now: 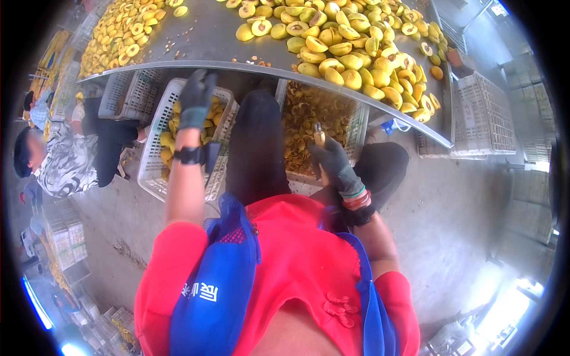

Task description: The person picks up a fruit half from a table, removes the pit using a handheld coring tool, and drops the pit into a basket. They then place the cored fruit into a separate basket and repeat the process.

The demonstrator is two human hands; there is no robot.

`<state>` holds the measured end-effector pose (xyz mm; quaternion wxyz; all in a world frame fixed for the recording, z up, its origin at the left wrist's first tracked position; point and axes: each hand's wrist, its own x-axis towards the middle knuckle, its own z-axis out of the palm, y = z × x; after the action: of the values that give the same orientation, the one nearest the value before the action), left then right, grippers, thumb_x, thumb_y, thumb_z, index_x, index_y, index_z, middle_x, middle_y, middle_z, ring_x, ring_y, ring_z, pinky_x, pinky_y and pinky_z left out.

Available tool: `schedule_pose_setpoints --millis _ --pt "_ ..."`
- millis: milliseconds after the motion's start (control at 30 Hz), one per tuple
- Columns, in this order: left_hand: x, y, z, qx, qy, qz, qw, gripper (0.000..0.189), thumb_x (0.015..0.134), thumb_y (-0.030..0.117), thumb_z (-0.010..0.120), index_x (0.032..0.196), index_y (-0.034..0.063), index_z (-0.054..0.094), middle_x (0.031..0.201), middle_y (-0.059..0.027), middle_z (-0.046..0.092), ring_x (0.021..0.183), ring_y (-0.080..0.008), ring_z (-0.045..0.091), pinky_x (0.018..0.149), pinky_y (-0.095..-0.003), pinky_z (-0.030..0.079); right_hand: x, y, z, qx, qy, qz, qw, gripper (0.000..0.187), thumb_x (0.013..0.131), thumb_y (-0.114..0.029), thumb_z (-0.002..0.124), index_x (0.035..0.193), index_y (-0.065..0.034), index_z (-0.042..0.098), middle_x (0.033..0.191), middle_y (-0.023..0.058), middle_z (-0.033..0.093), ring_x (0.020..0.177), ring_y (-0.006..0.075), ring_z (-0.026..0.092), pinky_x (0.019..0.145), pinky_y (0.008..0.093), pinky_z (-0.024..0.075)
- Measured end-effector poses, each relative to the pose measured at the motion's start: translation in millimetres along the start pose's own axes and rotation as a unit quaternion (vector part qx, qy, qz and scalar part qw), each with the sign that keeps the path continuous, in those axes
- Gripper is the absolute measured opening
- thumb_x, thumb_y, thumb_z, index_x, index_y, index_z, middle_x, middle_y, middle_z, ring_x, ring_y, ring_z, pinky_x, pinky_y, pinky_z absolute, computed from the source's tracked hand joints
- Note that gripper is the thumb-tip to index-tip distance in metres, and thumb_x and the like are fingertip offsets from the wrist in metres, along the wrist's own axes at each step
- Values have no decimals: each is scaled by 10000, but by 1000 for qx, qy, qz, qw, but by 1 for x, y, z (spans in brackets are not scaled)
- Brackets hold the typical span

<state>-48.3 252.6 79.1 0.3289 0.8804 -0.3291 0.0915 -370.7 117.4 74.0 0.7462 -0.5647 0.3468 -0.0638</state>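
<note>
My left hand point(196, 100), in a dark grey glove, is raised over a white plastic crate point(153, 129) of yellow fruit, close to the edge of the metal table point(200, 35). No item shows in it. My right hand point(334, 162), gloved too, is closed around the wooden handle of a small tool point(319, 138) with a metal tip. It is above a crate of fruit peels or scraps point(307, 111) between my knees. On the table lie a large heap of halved yellow fruit point(352, 62) with brown centres and a second heap of halves point(129, 31) at the left.
Loose pits and bits point(251, 60) lie near the table's metal rim. At the left a seated person point(69, 155) in a patterned shirt wears gloves. White crates stand under the table's left part point(133, 95) and at the right point(481, 115). Concrete floor point(445, 213) extends behind my legs.
</note>
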Motion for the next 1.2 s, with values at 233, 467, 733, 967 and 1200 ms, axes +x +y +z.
schedule_pose_setpoints --millis 233,467,733,967,1200 --pt "81 136 166 2 -286 -54 957 612 786 585 485 1069 56 605 1095 -195 595 1035 -330 564 869 -408 439 2 -13 6 11 -9 -28 1000 90 847 -106 527 861 -18 511 593 20 485 420 100 457 352 237 352" --pt "102 32 274 -198 -276 -180 923 754 662 474 699 1199 -10 485 1175 -198 557 1040 -296 574 878 -367 455 10 -9 17 30 -31 -71 997 52 824 -59 515 859 -24 504 608 13 466 417 93 452 339 218 348" --pt "53 125 198 -201 -185 56 960 587 712 367 677 1138 10 487 1090 -193 580 954 -301 584 843 -367 454 29 6 -12 -76 83 -123 986 75 828 -88 523 864 -24 507 595 13 505 445 93 474 388 241 374" --pt "-43 172 57 -416 -195 95 883 509 845 350 571 1205 13 441 1043 -92 570 896 -194 567 781 -332 471 21 -26 -7 -279 188 -216 917 169 812 -150 561 907 -17 519 625 90 567 521 185 574 484 320 448" --pt "-75 178 27 -364 -179 168 898 404 925 349 456 1157 19 429 1031 -156 559 947 -242 563 822 -341 440 1 -35 13 -379 216 -226 871 212 812 -187 587 909 -8 529 732 233 587 711 392 597 613 430 467"
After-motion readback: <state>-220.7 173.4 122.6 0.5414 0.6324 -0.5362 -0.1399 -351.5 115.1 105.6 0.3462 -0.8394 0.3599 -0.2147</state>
